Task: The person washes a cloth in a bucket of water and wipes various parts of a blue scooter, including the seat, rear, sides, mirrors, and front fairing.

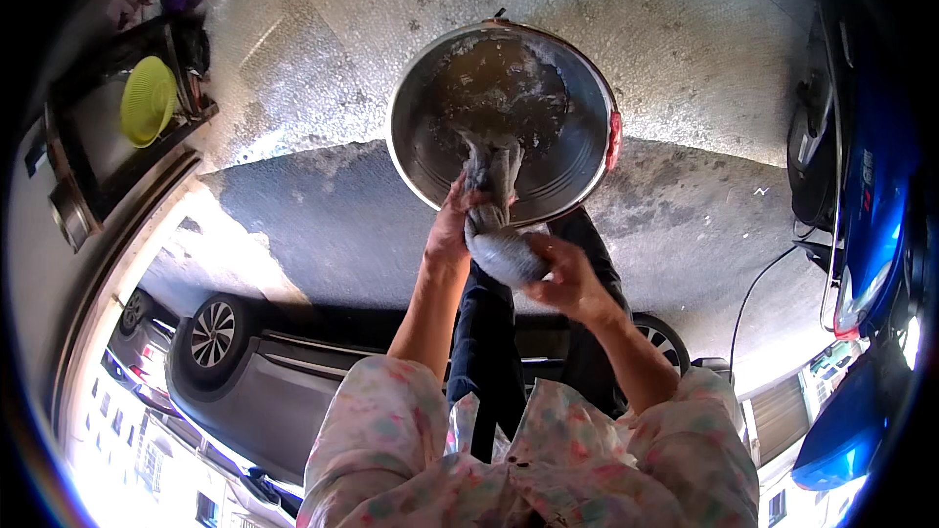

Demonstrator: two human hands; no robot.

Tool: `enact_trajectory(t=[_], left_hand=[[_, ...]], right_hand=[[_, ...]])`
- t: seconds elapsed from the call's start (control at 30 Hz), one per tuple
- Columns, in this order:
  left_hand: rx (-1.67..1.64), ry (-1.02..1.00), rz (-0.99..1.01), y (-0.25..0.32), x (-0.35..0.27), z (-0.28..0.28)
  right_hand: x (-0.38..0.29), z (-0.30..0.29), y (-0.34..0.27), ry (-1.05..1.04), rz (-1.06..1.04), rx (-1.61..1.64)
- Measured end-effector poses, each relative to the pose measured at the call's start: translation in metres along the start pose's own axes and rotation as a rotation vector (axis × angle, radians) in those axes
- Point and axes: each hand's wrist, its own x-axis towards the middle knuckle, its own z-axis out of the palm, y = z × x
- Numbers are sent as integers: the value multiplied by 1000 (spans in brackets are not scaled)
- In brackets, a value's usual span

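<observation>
A gray wet cloth [502, 246] is bunched and twisted between my two hands at the near rim of a large round metal tub [418, 117]. My left hand [456, 216] grips its middle, and one end hangs over the inside of the tub. Around the cloth's thick lower end, on the near side of the rim, my right hand [565, 275] is curled and slightly blurred. Murky water [499, 88] with pale patches shows in the tub. A red piece [615, 139] sits on the tub's right rim.
A yellow-green plastic basket [149, 101] rests on a dark-framed stand at the left. A blue motor scooter [873, 183] is at the right, with a cable [750, 286] near it. Behind my legs, a gray car [279, 389] is parked. The concrete floor [315, 235] has stains.
</observation>
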Motion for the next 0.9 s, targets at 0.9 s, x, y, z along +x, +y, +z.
enact_trajectory(t=[0.9], left_hand=[[26,193,-41,8,-55,97]], right_hand=[[61,-7,-27,493,-275,384]])
